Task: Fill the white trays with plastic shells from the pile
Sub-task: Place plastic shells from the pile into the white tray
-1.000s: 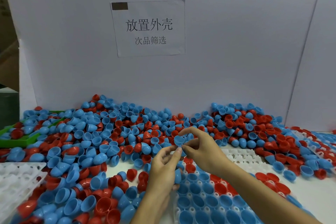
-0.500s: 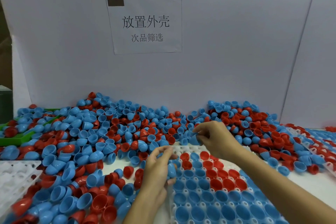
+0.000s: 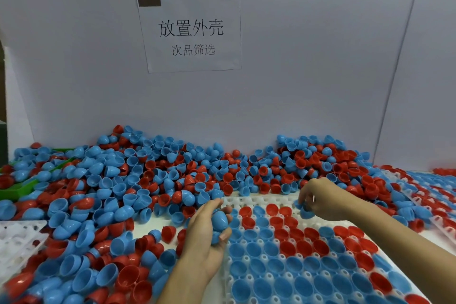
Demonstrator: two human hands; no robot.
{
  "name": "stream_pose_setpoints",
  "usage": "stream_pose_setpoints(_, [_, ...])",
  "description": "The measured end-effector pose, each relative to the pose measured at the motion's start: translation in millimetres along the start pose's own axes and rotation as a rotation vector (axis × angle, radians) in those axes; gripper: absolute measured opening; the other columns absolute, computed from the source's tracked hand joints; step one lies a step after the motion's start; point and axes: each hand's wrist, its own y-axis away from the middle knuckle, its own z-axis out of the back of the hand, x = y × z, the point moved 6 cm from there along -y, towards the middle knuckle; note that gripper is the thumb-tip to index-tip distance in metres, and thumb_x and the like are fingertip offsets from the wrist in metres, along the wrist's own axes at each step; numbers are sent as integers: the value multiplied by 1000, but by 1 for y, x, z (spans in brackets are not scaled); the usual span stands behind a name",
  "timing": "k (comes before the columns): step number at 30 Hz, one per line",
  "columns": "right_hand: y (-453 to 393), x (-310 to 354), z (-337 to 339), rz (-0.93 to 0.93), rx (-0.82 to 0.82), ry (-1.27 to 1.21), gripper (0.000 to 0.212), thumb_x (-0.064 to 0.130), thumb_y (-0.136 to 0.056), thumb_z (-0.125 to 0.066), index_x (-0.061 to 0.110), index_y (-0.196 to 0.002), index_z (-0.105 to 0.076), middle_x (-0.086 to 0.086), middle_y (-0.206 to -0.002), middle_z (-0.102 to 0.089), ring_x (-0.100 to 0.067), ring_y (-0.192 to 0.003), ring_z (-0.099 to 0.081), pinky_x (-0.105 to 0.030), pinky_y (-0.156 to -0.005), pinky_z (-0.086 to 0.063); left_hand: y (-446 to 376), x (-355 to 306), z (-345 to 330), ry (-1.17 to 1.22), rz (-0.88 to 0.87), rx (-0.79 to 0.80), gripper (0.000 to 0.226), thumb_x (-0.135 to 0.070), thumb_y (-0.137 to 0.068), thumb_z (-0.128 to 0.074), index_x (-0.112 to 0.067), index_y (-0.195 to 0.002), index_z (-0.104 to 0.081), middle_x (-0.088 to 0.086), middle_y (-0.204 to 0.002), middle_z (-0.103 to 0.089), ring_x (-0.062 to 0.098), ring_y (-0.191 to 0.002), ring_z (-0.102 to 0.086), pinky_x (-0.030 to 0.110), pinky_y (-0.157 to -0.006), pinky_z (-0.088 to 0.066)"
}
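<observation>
Centrally, near the camera, a white tray (image 3: 249, 200) lies on the desk (image 3: 150, 226), most of its sockets already filled with blue and red plastic shells set open side up; only its far row and far-left corner show bare white sockets. The person's left hand (image 3: 209, 229) hovers over the tray's left edge with its fingers (image 3: 224, 236) curled around a cluster of blue shells (image 3: 219, 219), the thumb pressing in from the near side. The right hand (image 3: 320, 200) reaches over the tray's far right part, its fingers bent downward and pinching a blue shell (image 3: 306, 212) just above the sockets there.

Beyond and to the left, the pile of shells (image 3: 148, 175) spreads across the desk up to a white backboard (image 3: 296, 81), blue and red mixed. A second white tray (image 3: 17, 239) sits at the left edge, partly buried and mostly bare. At the far left a green tray (image 3: 14, 189) shows under the shells. More filled trays (image 3: 419, 195) lie at the right edge. A paper sign (image 3: 190, 32) with Chinese characters hangs on the backboard.
</observation>
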Motion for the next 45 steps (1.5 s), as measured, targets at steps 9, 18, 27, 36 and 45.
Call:
stream_pose_setpoints(9, [1,-1,-11,34,41,37,26,20,-88,-73,28,-113,-73,9,-106,-64,-6,-89,-60,-24,-77,-57,-1,-1,1,-10,-12,-19,7,-8,-95,-60,-3,-99,-61,12,-74,-62,14,-59,-54,18,-30,-31])
stream_pose_setpoints(18, [-7,0,-14,21,-5,29,14,9,-88,-72,14,-100,-78,4,-99,-76,0,-73,-65,-17,-73,-59,-1,-2,1,-16,-21,-26,7,-8,-96,-60,-2,-99,-62,12,-74,-61,15,-60,-52,18,-30,-31])
stream_pose_setpoints(27, [-6,2,-20,60,-24,56,13,7,-90,-70,11,-98,-80,2,-96,-76,-9,-81,-70,-23,-74,-60,1,-2,0,-19,-17,-30,7,-8,-96,-59,-1,-98,-62,13,-75,-60,15,-58,-48,18,-30,-31])
stream_pose_setpoints(36, [-5,-2,-30,94,-18,172,15,1,-90,-58,-1,-84,-72,-19,-90,-68,-38,-78,-60,-26,-56,-37,5,-1,-1,78,22,-14,8,-7,-93,-58,-2,-99,-59,15,-72,-60,18,-62,-54,19,-31,-33])
stream_pose_setpoints(45, [0,8,-23,81,2,218,17,-1,-89,-59,2,-79,-72,-9,-69,-57,-21,-59,-47,-27,-54,-44,8,0,-1,101,40,-16,10,-2,-91,-53,0,-95,-62,19,-77,-66,23,-66,-63,21,-36,-46])
